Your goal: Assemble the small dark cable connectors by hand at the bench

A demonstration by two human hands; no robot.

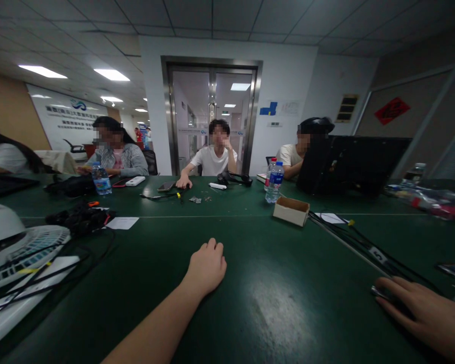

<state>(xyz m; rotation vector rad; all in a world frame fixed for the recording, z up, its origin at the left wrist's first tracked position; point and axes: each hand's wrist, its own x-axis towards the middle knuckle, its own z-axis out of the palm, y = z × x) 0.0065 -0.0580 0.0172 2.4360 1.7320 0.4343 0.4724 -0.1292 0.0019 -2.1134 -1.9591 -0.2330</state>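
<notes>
My left hand (208,265) rests on the dark green table (167,283), its fingers curled in and the thumb along the right side. I see nothing held in it, though its palm side is hidden. Far to the right, my right hand (420,308) is closed around a small dark object with a silvery front edge, which looks like a computer mouse (379,292). Most of that mouse is covered by the fingers. Black cables (367,250) run across the table just beyond the right hand.
An open cardboard box (291,211) and water bottles (275,183) stand ahead. At left are a white fan (41,237), a white slab-like device (30,298) and black gear (81,218). A black monitor (352,164) stands right. A person (216,162) sits opposite, hand near a phone (167,186); others sit nearby.
</notes>
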